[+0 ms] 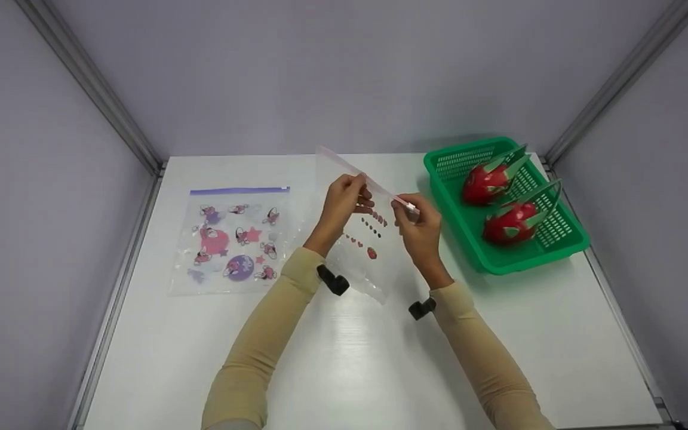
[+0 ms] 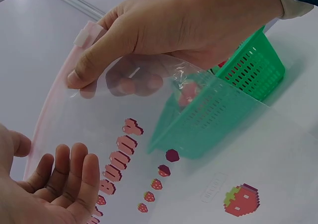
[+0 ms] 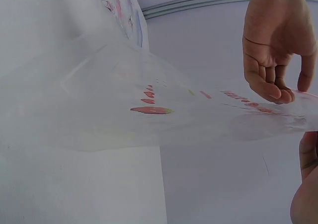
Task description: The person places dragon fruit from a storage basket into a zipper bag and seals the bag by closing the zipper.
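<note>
A clear slider zip bag (image 1: 372, 253) with a pink top strip and strawberry prints hangs tilted between both hands above the table. My left hand (image 1: 341, 203) pinches the strip around its middle; in the left wrist view, the left hand's (image 2: 59, 184) other fingers are loosely bent in front of the film. Near the strip's lower right end, beside the white slider (image 2: 89, 34), my right hand (image 1: 420, 230) grips the bag between thumb and fingers. Those right-hand fingers show faintly through the film. In the right wrist view, the bag appears almost edge-on.
Flat on the table's left lies another zip bag (image 1: 224, 242) with a purple strip and cartoon prints. At the right stands a green basket (image 1: 499, 266) holding two red dragon fruits (image 1: 508, 224) with green leaf tips. Grey-white walls enclose the white table (image 1: 344, 370).
</note>
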The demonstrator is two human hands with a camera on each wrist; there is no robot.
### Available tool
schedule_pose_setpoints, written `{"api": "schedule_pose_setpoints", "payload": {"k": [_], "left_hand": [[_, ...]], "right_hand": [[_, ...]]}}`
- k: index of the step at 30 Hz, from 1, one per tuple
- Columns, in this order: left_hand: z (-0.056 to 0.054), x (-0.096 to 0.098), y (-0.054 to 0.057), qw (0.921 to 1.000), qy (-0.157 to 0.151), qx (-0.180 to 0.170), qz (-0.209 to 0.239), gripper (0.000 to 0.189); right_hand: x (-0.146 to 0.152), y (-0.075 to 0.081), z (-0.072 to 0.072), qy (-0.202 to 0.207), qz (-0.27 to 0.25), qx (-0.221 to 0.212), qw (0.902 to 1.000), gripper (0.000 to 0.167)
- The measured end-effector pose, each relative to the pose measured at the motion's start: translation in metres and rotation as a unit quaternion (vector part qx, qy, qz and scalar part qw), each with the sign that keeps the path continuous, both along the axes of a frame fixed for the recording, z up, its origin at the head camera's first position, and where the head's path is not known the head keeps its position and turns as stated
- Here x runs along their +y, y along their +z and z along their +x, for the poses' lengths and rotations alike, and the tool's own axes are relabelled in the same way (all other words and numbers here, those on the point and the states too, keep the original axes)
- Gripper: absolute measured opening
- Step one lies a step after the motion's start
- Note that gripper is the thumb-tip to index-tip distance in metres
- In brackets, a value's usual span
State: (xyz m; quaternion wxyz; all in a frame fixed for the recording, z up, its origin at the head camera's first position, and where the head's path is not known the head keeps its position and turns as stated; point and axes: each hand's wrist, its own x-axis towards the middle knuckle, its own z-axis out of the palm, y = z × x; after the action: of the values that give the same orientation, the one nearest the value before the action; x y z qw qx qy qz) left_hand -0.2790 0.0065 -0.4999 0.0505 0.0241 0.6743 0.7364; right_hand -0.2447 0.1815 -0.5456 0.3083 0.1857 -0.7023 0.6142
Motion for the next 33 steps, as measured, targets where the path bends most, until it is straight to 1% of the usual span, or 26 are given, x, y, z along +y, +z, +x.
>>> {"api": "schedule_pose_setpoints", "payload": {"k": [5,8,10,11,12,15,17,18,19,21,23,27,29,33], "left_hand": [[0.000,-0.001,0.001,1.0000,0.003,0.003,-0.008,0.027],[-0.001,-0.001,0.001,0.9998,0.010,0.006,-0.016,0.021],[-0.002,-0.001,0.001,0.9997,0.016,0.006,-0.017,0.018],[-0.003,0.000,0.000,0.9997,0.019,0.005,-0.017,0.018],[-0.003,0.000,-0.001,0.9996,0.021,0.005,-0.018,0.017],[-0.005,0.000,-0.002,0.9995,0.027,0.008,-0.016,0.016],[-0.005,-0.001,-0.002,0.9993,0.029,0.015,-0.021,0.017],[-0.005,-0.001,-0.002,0.9991,0.029,0.018,-0.025,0.017],[-0.005,-0.001,-0.002,0.9989,0.029,0.022,-0.029,0.017],[-0.006,-0.002,-0.002,0.9986,0.028,0.030,-0.035,0.019],[-0.006,-0.002,-0.002,0.9982,0.024,0.038,-0.041,0.021],[-0.006,-0.001,-0.002,0.9977,0.012,0.047,-0.047,0.024],[-0.005,-0.001,-0.002,0.9972,0.009,0.048,-0.057,0.024],[-0.005,0.000,0.000,0.9954,0.015,0.051,-0.080,0.023]], "right_hand": [[-0.001,-0.002,0.000,0.011,0.001,-0.011,0.9999,0.010],[-0.001,-0.002,-0.001,0.035,0.006,-0.020,0.9992,0.011],[0.000,-0.003,-0.002,0.062,0.010,-0.033,0.9975,0.013],[0.001,-0.004,-0.002,0.078,0.011,-0.039,0.9961,0.018],[0.002,-0.004,-0.002,0.091,0.015,-0.045,0.9947,0.026],[0.003,-0.005,-0.001,0.129,0.022,-0.065,0.9892,0.060],[0.004,-0.003,-0.001,0.146,0.025,-0.077,0.9860,0.083],[0.004,-0.002,-0.002,0.151,0.027,-0.085,0.9846,0.089],[0.003,-0.001,-0.002,0.155,0.030,-0.094,0.9830,0.091],[0.003,0.002,-0.004,0.158,0.040,-0.111,0.9803,0.091],[0.002,0.005,-0.007,0.160,0.051,-0.127,0.9775,0.085],[0.000,0.011,-0.011,0.172,0.055,-0.151,0.9719,0.071],[0.000,0.012,-0.013,0.178,0.050,-0.159,0.9697,0.063],[-0.001,0.016,-0.016,0.179,0.052,-0.174,0.9669,0.048]]}}
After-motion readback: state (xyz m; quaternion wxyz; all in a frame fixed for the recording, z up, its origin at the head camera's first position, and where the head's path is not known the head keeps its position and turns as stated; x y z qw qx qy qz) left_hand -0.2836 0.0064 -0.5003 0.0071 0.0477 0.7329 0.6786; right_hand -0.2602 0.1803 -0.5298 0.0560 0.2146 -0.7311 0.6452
